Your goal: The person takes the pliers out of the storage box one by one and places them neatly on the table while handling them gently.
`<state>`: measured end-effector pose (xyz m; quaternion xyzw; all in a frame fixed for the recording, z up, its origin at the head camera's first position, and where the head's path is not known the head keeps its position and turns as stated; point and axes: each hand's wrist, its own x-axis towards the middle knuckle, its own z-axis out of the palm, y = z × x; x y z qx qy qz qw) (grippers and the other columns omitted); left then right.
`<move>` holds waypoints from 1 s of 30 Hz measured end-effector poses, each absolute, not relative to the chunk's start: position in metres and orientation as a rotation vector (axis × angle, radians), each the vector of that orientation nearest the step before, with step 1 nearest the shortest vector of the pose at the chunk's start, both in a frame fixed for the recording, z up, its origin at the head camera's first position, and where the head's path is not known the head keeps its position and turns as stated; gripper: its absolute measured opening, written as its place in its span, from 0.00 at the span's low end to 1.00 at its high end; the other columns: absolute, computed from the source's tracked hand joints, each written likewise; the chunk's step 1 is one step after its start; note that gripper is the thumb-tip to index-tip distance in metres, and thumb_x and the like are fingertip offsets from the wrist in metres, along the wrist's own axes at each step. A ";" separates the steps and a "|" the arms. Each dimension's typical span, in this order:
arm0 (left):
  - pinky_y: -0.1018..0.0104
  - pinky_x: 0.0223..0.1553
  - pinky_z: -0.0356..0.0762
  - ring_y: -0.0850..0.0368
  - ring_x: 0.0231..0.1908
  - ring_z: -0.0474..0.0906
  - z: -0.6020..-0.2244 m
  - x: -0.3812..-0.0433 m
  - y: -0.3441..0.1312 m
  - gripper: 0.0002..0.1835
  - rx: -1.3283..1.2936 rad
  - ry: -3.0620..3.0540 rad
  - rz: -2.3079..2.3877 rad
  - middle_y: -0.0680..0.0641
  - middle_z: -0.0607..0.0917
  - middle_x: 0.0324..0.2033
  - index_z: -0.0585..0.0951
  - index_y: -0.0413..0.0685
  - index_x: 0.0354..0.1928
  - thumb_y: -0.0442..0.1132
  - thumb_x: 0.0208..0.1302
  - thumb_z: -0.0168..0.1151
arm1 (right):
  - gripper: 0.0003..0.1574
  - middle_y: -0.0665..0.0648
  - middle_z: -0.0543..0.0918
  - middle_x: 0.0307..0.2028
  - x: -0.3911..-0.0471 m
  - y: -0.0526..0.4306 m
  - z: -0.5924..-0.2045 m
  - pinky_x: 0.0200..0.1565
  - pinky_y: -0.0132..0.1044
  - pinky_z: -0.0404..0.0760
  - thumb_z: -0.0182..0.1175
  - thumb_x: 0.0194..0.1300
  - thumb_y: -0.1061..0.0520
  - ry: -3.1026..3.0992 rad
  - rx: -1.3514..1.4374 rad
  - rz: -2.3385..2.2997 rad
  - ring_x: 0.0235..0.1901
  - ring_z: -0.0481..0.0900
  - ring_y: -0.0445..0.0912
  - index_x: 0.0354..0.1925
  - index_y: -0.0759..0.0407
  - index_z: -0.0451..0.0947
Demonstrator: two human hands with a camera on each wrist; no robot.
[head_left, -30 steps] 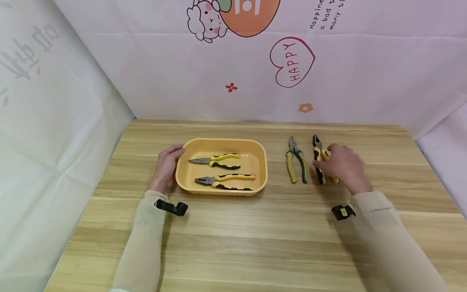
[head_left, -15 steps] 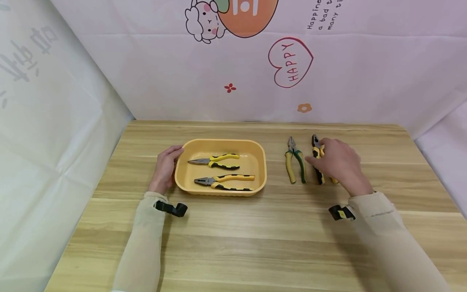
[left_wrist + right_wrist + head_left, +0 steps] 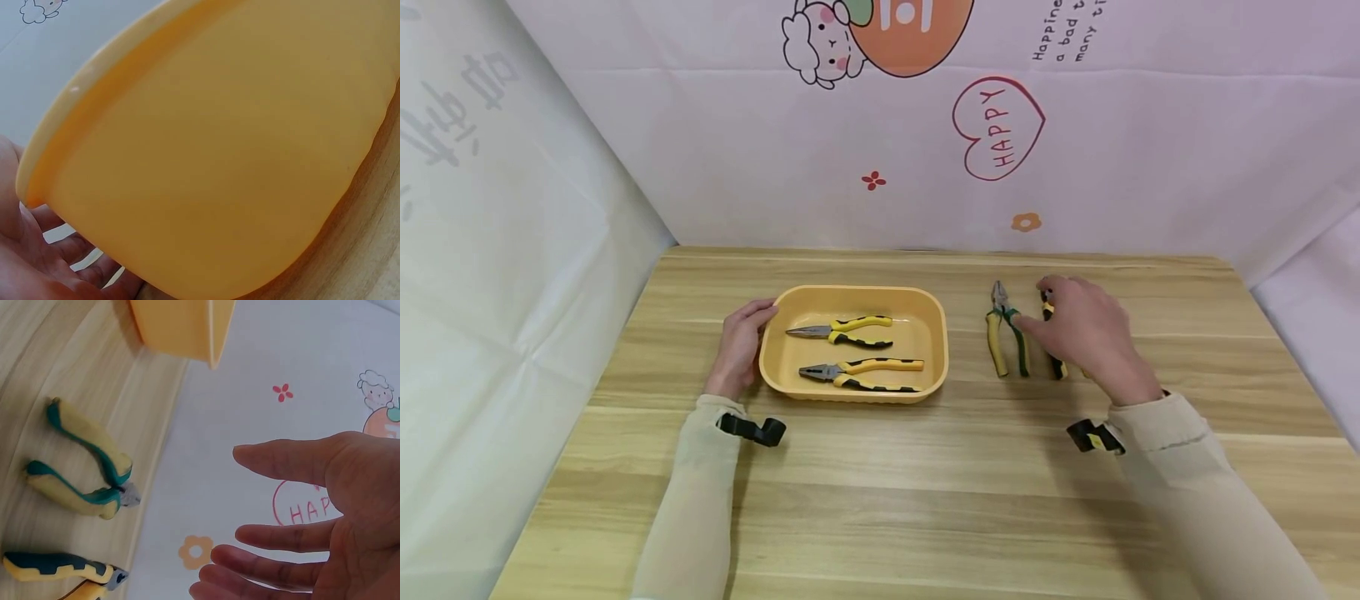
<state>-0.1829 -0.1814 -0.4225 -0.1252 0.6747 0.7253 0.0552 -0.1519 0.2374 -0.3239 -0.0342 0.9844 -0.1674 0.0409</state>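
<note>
My left hand [image 3: 740, 348] rests against the left end of a yellow plastic tray [image 3: 942, 367], its fingers along the outer wall. Lying in the tray are long-nose pliers [image 3: 842, 332] and combination pliers [image 3: 861, 373], both with yellow and black handles. Over at the right, my right hand [image 3: 1086, 329] hovers with fingers spread above yellow-and-black pliers [image 3: 1058, 367], partly covering them. Its thumb overlaps the green-and-yellow pliers [image 3: 996, 342] beside them. In the right wrist view, the fingers [image 3: 275, 569] are extended with nothing between them and the thumb.
A wooden table [image 3: 887, 500] bears everything. Behind it hangs a white cloth [image 3: 737, 158] printed with cartoons and lettering, and another white sheet [image 3: 512, 333] hangs along the left side.
My right hand has lifted off the right-hand yellow-and-black pliers, opened its fingers and shifted slightly left and away from me. The left hand and tray have stayed put.
</note>
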 end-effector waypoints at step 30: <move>0.65 0.52 0.81 0.51 0.51 0.79 -0.427 -0.183 -0.183 0.22 -0.331 2.083 2.219 0.41 0.78 0.56 0.74 0.32 0.66 0.38 0.79 0.51 | 0.33 0.67 0.83 0.51 -0.148 0.178 -0.303 0.50 0.61 0.77 0.69 0.65 0.47 3.019 -0.338 -0.514 0.50 0.80 0.62 0.60 0.65 0.78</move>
